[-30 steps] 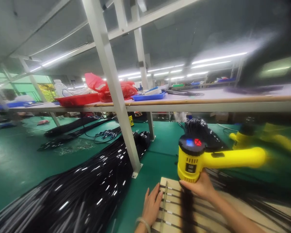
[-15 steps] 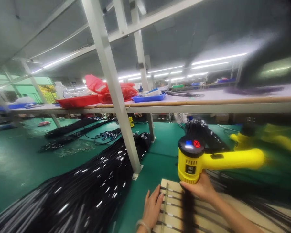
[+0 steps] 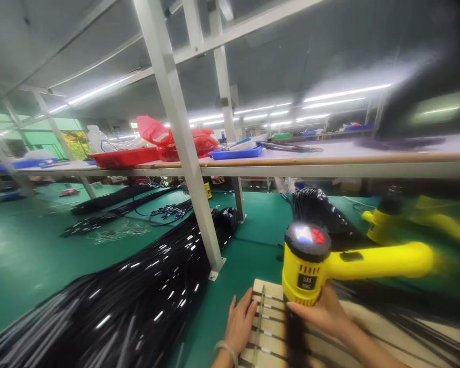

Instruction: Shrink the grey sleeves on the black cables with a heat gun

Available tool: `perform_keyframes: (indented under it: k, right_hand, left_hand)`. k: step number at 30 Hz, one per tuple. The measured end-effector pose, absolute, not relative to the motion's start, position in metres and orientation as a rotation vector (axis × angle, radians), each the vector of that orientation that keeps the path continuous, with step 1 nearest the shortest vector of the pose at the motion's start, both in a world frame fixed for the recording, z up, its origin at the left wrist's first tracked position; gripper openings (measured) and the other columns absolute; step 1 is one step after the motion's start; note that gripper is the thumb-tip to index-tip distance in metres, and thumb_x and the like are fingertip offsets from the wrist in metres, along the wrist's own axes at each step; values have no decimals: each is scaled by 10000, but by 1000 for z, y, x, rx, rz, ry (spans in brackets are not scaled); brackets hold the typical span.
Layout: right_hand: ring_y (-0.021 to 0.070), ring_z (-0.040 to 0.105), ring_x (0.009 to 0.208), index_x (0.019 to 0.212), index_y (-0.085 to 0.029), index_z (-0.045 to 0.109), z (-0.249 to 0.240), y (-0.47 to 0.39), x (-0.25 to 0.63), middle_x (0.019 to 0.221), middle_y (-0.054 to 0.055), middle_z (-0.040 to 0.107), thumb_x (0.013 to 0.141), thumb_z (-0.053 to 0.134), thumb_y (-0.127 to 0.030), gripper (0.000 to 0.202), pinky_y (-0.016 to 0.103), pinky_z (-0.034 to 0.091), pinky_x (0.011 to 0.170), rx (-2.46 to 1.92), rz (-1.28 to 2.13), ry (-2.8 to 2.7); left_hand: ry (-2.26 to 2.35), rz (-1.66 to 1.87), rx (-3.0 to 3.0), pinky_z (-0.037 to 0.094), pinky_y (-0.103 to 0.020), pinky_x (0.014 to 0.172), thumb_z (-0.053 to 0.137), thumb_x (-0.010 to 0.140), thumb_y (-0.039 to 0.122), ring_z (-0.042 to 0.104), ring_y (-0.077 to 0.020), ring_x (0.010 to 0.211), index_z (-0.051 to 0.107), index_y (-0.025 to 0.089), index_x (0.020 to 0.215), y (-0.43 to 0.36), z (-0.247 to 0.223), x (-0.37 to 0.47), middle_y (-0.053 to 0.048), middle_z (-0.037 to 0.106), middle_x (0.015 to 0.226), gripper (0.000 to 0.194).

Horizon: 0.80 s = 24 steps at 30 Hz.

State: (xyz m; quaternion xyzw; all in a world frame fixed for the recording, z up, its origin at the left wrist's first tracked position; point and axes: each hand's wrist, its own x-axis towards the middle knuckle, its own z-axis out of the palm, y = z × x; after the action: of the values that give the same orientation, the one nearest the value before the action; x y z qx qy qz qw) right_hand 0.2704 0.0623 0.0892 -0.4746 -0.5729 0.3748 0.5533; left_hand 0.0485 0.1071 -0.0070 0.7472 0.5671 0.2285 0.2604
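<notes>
Gripping yellow heat gun (image 3: 302, 276): right hand (image 3: 324, 313), thumb across lower body, other fingers mostly hidden. Gun roughly upright over board (image 3: 273, 345), handle (image 3: 385, 260) pointing right. Left hand (image 3: 239, 326) at board's left edge, fingers slightly spread, pinching nothing visible. Thin black cables (image 3: 277, 339) run rightward from left hand, long axis passing beneath gun; left hand nearer white sleeves (image 3: 266, 336). Well beyond left hand, on shelf (image 3: 291, 162): blue tray (image 3: 235, 154) holding pieces (image 3: 242, 146); farther left, red tray (image 3: 122, 158), red bag (image 3: 197, 143) by its right end.

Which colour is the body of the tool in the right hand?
The tool's body is yellow, best seen in the head view.
</notes>
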Motion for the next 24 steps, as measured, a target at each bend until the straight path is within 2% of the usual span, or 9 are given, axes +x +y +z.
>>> perform_keyframes:
  k: [9, 18, 21, 24]
  right_hand:
    - [300, 654, 783, 788, -189, 694, 87, 54, 272, 833, 82, 716, 544, 691, -233, 247, 430, 513, 731, -1093, 935, -1437]
    - [293, 638, 834, 851, -198, 671, 80, 42, 283, 881, 75, 708, 563, 704, -255, 295, 441, 495, 771, -1156, 764, -1465]
    - [295, 632, 858, 857, -207, 670, 79, 36, 283, 901, 70, 704, 570, 697, -248, 291, 453, 483, 793, -1158, 787, -1480]
    - [301, 633, 844, 857, -212, 657, 78, 30, 285, 889, 59, 704, 562, 703, -251, 302, 470, 479, 785, -1178, 774, -1417]
  left_hand:
    - [1526, 631, 2010, 97, -458, 1099, 251, 852, 503, 357, -174, 1243, 378, 238, 1284, 107, -6, 50, -43, 408, 1333, 522]
    - [1541, 586, 2028, 96, -435, 1103, 210, 854, 509, 335, -160, 1254, 349, 248, 1300, 107, -5, 50, -11, 392, 1347, 534]
    - [1540, 579, 2030, 95, -419, 1103, 217, 848, 513, 300, -156, 1272, 326, 214, 1314, 107, -3, 51, -26, 367, 1363, 565]
    - [1561, 625, 2007, 90, -400, 1102, 257, 829, 524, 230, -163, 1300, 278, 131, 1332, 105, 0, 49, -65, 295, 1397, 640]
